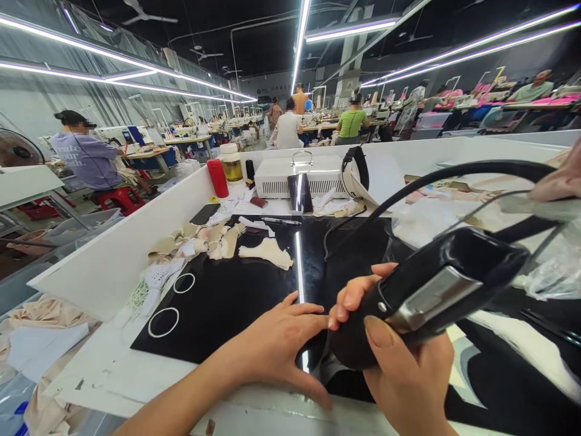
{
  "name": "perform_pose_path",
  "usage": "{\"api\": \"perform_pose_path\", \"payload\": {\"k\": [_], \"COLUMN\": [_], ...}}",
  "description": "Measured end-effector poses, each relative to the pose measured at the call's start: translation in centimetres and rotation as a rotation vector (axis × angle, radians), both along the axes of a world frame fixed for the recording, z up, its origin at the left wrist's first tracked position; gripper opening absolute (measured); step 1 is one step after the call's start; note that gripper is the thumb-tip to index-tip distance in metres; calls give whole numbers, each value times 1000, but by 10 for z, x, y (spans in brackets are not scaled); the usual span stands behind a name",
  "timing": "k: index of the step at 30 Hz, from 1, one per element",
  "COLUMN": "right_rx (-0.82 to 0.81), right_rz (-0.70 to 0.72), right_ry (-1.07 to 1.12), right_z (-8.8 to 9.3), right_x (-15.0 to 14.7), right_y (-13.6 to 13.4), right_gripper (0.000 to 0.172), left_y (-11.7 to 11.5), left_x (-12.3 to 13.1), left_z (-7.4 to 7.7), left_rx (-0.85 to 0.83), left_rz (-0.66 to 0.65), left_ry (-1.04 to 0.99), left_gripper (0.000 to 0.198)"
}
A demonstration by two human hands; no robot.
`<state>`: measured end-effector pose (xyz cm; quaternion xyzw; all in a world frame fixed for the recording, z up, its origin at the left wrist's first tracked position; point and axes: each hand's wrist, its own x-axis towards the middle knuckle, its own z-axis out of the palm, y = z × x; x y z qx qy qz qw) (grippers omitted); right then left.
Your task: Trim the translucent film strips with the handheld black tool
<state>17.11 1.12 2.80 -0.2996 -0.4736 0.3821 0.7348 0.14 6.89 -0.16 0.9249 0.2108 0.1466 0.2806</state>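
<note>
My right hand (399, 357) is wrapped round a black hand tool with a metal face (436, 290), held just above the glossy black work surface (236, 290); a black cable (454, 172) arcs from the tool to the back. My left hand (276, 345) lies on the black surface beside it, fingers stretched toward the tool's rounded black end (349, 348), thumb spread. What lies under the tool's end is hidden.
Beige fabric pieces (213, 239) lie at the surface's far left, two white rings (164, 321) near the left edge. A white box (299, 175), red cylinder (218, 177), jar (231, 162) and phone (205, 213) stand at the back. Clear plastic (554, 254) is on the right. Other workers sit beyond.
</note>
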Motion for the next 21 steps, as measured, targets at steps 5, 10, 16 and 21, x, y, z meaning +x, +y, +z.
{"api": "perform_pose_path", "payload": {"k": [5, 10, 16, 21], "right_rx": [6, 27, 9, 6], "right_rz": [27, 55, 32, -138], "right_ry": [20, -16, -23, 32], "right_z": [2, 0, -1, 12], "right_x": [-4, -10, -3, 25], "right_y": [-2, -6, -3, 1], "right_gripper": [34, 26, 34, 36], "left_y": [2, 3, 2, 2], "left_x": [0, 2, -1, -8], "left_z": [1, 3, 3, 7], "left_rx": [-20, -65, -35, 40], "left_rz": [-3, -9, 2, -27], "left_ry": [31, 46, 32, 32], "left_gripper": [85, 77, 78, 37]}}
